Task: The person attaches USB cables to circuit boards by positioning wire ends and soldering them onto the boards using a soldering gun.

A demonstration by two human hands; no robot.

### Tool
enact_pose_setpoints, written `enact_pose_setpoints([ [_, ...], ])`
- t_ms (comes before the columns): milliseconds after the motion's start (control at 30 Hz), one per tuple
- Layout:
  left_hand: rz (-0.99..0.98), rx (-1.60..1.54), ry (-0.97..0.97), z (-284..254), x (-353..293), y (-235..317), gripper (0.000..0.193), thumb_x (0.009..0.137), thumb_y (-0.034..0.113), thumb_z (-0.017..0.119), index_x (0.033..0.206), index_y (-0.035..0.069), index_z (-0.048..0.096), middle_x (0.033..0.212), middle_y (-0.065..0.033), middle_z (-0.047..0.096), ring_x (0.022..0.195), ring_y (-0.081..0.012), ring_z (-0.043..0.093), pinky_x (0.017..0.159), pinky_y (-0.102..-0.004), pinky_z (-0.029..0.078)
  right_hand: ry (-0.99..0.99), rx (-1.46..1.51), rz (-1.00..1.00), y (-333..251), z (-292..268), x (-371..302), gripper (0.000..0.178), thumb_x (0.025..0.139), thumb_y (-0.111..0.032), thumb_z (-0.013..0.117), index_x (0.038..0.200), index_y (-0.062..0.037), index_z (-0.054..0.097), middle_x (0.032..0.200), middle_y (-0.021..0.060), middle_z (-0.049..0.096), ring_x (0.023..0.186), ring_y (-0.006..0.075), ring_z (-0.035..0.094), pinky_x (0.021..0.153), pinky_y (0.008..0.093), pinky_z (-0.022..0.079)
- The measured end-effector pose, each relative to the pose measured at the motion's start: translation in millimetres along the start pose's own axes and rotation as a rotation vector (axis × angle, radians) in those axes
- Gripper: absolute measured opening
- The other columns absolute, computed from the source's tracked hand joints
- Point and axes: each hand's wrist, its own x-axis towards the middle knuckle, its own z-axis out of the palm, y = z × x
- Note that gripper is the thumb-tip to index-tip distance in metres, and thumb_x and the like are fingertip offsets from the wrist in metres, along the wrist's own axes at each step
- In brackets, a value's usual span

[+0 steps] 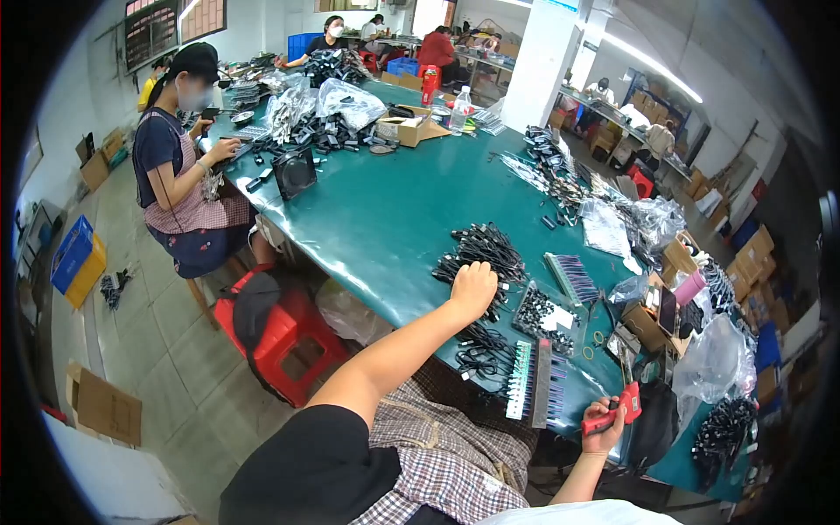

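Black cables (486, 247) are heaped on the green table (376, 210) beneath the curled left fingers (478, 273), though whether any is grasped cannot be told; a red pistol-shaped tool (631, 402) is gripped by the right fingers (598, 409) at the table's near edge.

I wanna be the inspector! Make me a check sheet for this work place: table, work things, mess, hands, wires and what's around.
Surface: green table, shiny, piles along its edges.
Work things: red tool, gun-shaped; black cable pile.
Clutter: clear plastic bag and cardboard box on the right.
Hands: right hand grips the red tool; left hand is at the cable pile, its fingertips hidden.
Cables: besides that pile, a smaller black bundle lies nearer the person.
Surroundings: seated co-worker and red stool on the left.
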Motion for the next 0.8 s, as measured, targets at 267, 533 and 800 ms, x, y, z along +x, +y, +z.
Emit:
enact_pose_setpoints([
  [267,-0.169,-0.414,0.06,-15,1,-7,0.018,0.081,0.014,0.071,0.088,0.009,0.055,0.084,-0.0068,0.06,0.08,-0.0277,0.063,0.069,-0.0423,0.049,0.009,-0.029,-0.009,0,3,0,0.023,0.097,-0.026,0.063,0.111,-0.0081,0.058,0.094,0.0057,0.052,0.083,0.0149,0.054,0.085,0.0328,0.05],
  [533,-0.138,-0.542,0.043,-19,0,-12,0.016,0.084,0.012,0.067,0.097,0.009,0.059,0.09,-0.0112,0.06,0.085,-0.0329,0.064,0.075,-0.0448,0.052,0.018,-0.029,-0.01,0,-1,1,0.025,0.097,-0.027,0.062,0.113,-0.0085,0.058,0.096,0.0062,0.052,0.083,0.015,0.054,0.085,0.0331,0.05],
  [800,-0.366,-0.817,0.18,-32,20,-8,0.01,0.094,0.009,0.054,0.102,0.003,0.053,0.102,-0.0143,0.052,0.075,-0.0279,0.065,0.072,-0.0404,0.052,0.021,-0.047,-0.001,0,6,-3,0.024,0.097,-0.024,0.062,0.113,-0.008,0.057,0.096,0.0067,0.051,0.085,0.0149,0.053,0.086,0.0333,0.05],
])
